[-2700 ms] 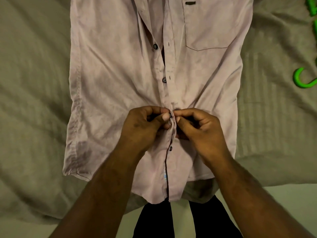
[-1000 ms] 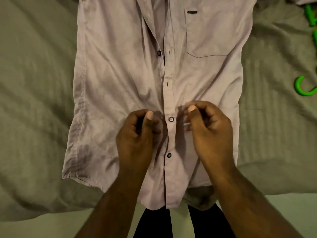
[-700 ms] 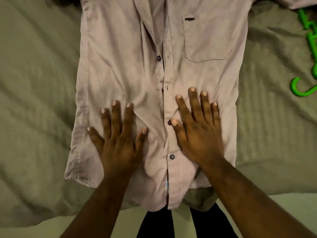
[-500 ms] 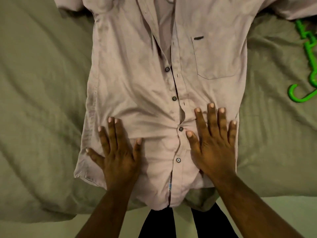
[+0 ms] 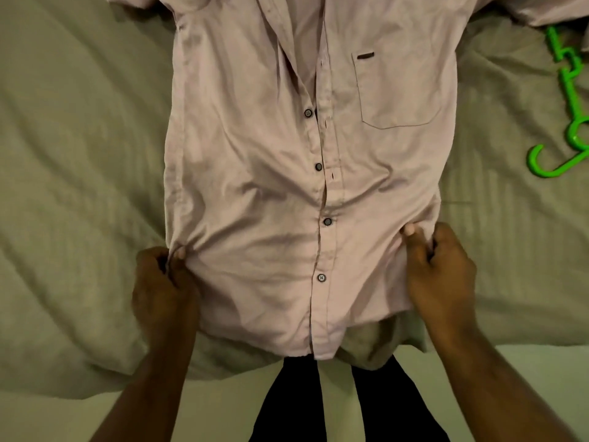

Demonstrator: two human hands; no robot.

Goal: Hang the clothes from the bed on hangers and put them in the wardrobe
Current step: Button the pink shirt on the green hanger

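An olive-green bed cover (image 5: 79, 148) fills most of the view, rumpled into long soft folds, and its near edge hangs over a pale floor (image 5: 526, 378). A pale pink short-sleeved button-up shirt (image 5: 248, 148) lies face up on the cover, collar away from the person and hem towards them, the hem reaching just past the cover's edge. The fabric is pulled taut across its lower part, with creases fanning out from both side seams.

The person's two bare forearms come in from the bottom of the view. The left hand (image 5: 164, 282) is closed on the shirt's left side seam low down, thumb on top and cloth bunched in the fist. The right hand (image 5: 441, 269) grips the right side seam at about the same height, its thumb pressed onto the fabric and fingers curled under the edge. Between the arms, dark trousers (image 5: 382, 403) show below the hem.

A bright green plastic hanger (image 5: 570, 94) lies on the cover to the right of the shirt, apart from it, its hook nearest the person and its far part cut off by the frame edge.

A chest pocket (image 5: 398, 90) with a small dark tab (image 5: 365, 55) sits on the right half of the shirt. Four dark buttons run down the front: the lower two (image 5: 327, 222) are fastened, while the upper two (image 5: 318, 167) lie undone beside the placket
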